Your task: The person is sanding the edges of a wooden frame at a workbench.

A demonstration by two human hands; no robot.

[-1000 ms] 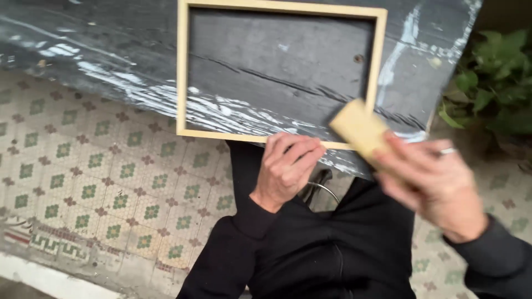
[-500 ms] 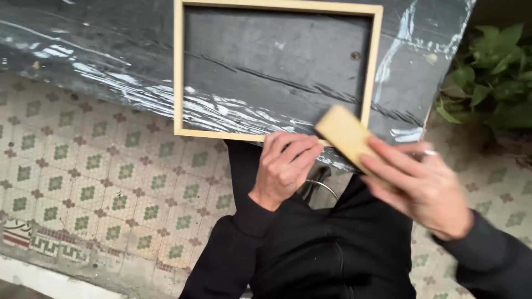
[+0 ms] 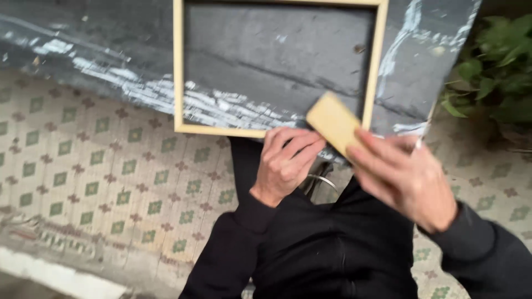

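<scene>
A light wooden frame (image 3: 178, 72) lies flat on a dark, plastic-wrapped tabletop (image 3: 83, 50). My left hand (image 3: 285, 163) grips the frame's near rail at the table's edge, fingers curled over it. My right hand (image 3: 407, 180) holds a small tan rectangular block (image 3: 334, 122), blurred by motion, just above the frame's near right corner. Both arms wear black sleeves.
A patterned tile floor (image 3: 100, 182) with green and brown motifs spreads below the table. A leafy green plant (image 3: 499, 72) stands at the right. A metal ring-like part (image 3: 321, 180) shows under the table between my hands. White streaks mark the tabletop wrap.
My right hand has carried the tan block leftward and slightly up, toward the frame's near right corner. The left hand has stayed on the frame's near rail.
</scene>
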